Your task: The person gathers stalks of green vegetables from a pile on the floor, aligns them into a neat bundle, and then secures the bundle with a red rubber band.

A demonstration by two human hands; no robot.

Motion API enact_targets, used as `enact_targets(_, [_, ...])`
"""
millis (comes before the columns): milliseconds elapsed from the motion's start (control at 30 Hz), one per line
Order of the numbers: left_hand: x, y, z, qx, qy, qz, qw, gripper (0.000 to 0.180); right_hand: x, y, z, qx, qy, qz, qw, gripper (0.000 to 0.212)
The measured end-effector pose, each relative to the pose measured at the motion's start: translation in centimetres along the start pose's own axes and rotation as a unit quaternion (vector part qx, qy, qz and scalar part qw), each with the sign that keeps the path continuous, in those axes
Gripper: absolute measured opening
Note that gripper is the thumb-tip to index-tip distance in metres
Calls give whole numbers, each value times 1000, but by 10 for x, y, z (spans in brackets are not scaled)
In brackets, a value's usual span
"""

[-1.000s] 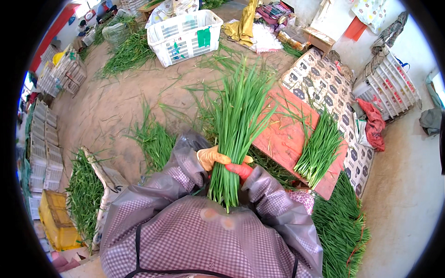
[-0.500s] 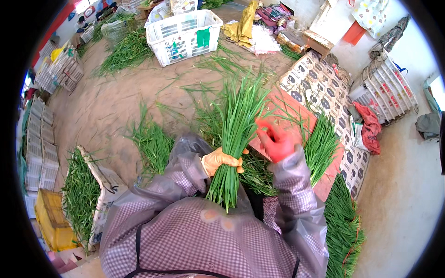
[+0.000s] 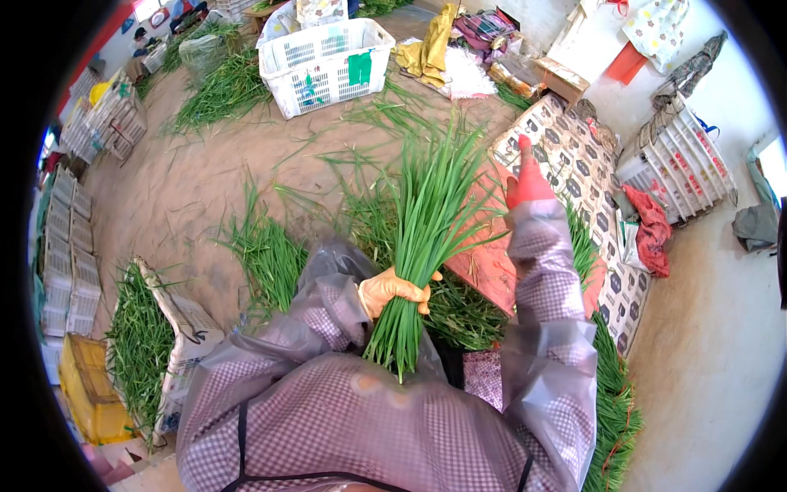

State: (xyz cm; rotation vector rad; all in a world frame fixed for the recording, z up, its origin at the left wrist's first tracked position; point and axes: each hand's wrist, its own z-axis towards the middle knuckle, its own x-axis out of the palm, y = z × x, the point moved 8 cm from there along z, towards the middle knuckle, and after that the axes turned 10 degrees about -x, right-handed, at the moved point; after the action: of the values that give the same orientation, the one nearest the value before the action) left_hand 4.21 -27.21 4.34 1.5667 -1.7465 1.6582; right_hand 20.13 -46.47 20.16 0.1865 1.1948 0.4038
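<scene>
A bunch of long, flat green leaves that look like garlic chives (image 3: 433,205) stands nearly upright in front of me, its tips fanned out at the top. My left hand (image 3: 387,291), in a yellow-orange glove, is wrapped round its lower part. My right hand (image 3: 531,184), in a red glove, reaches out over the far side of the red board (image 3: 484,275), apart from the bunch. One finger points away from me; nothing shows in that hand. More chives (image 3: 582,250) lie on the board, partly behind my right sleeve. Loose leaves (image 3: 463,312) are heaped below the bunch.
Tied chives (image 3: 611,426) lie along my right side. A crate of cut leaves (image 3: 197,361) and a yellow tub (image 3: 94,394) stand at the left. A white crate (image 3: 324,70) is at the back. Patterned sheeting (image 3: 566,135) lies beyond the board; chives (image 3: 275,262) lie on the floor.
My right hand has moved from beside the bunch outward to the right and away from me, its finger now stretched. The bunch leans slightly more to the right, still in my left hand.
</scene>
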Motion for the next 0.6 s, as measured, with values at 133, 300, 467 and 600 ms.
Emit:
enact_targets(133, [-4, 0, -1, -1, 11, -11, 1000, 59, 45, 30, -26, -68, 99, 337, 934, 47])
enact_targets(300, [-4, 5, 4, -12, 49, -43, 998, 62, 42, 87, -59, -213, 141, 113, 960, 47])
enact_targets(467, [-3, 6, 3, -18, 59, -53, 997, 63, 58, 69, -61, -162, 157, 156, 962, 45])
enact_targets(600, [-8, 5, 0, -9, 50, -51, 997, 63, 54, 87, -57, -146, 214, 203, 944, 40])
